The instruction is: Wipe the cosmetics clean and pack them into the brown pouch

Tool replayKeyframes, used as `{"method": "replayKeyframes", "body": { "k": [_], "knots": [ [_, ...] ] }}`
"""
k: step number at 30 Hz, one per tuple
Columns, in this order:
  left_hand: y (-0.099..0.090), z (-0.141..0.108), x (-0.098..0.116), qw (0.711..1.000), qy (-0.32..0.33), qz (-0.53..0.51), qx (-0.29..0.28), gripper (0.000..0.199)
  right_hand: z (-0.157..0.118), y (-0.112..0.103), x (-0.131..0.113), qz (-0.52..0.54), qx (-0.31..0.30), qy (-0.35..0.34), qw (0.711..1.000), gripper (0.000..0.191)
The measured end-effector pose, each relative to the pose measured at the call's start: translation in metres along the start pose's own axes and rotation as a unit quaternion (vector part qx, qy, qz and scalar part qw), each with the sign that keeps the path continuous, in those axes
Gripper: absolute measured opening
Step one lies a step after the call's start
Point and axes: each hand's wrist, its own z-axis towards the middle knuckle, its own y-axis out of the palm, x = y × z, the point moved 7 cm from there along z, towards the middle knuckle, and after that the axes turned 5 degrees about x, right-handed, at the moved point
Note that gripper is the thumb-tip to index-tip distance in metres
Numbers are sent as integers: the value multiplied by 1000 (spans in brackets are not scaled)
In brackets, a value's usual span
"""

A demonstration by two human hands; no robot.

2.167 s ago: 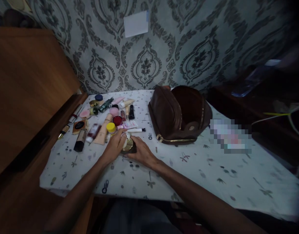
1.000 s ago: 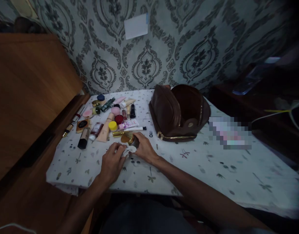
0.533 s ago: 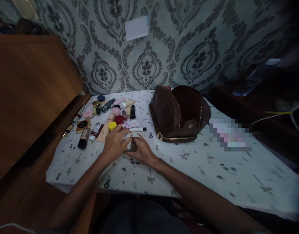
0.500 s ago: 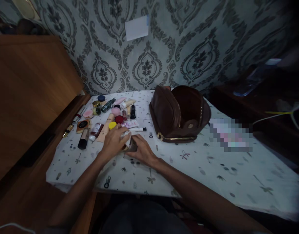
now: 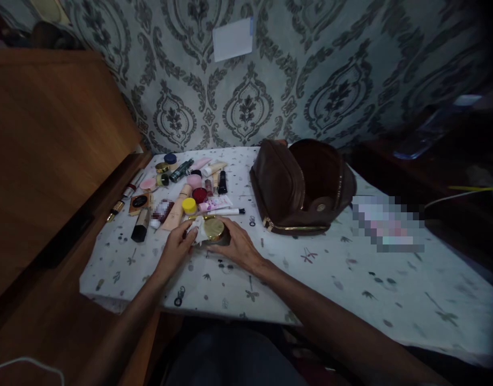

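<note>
My right hand (image 5: 242,247) is closed around a round jar with a gold-coloured top (image 5: 214,228), held above the near part of the table. Between the fingers of my left hand (image 5: 176,247) is a crumpled white tissue (image 5: 197,234), pressed against the jar's left side. Just beyond my hands lie a yellow-lidded jar (image 5: 189,206), a dark red round container (image 5: 199,194), a beige tube (image 5: 174,212) and a white pen-like tube (image 5: 229,211).
A brown leather bag (image 5: 276,185) gapes at the right of the cosmetics. Farther left are a black-capped bottle (image 5: 140,225) and a compact (image 5: 139,201). A wooden cabinet (image 5: 53,139) borders the left side. A blurred-out flat item (image 5: 387,222) lies right of the bag.
The jar's gold top has come into sight as my left hand moved left and down off it with the tissue. The whole view has shifted slightly.
</note>
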Motion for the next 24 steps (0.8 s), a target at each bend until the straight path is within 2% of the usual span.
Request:
{"method": "replayKeyframes", "body": {
  "k": [4, 8, 14, 19, 22, 24],
  "knots": [
    [-3, -5, 16, 997, 60, 38, 37, 32, -3, 2, -6, -12, -14, -18, 1000, 70],
    [0, -8, 24, 993, 94, 57, 40, 32, -3, -4, -12, -8, 4, -33, 999, 60],
    [4, -17, 40, 978, 167, 112, 54, 30, 0, -14, -10, 94, 27, 11, 995, 38],
    [12, -35, 60, 928, 270, 244, 80, 33, 1, -7, 5, 168, 20, 76, 983, 34],
    [17, -45, 66, 898, 316, 296, 82, 37, 2, -5, 7, 197, 5, 74, 978, 39],
    [17, -46, 67, 890, 331, 305, 80, 37, 2, -7, 5, 207, -10, 59, 977, 46]
  ]
}}
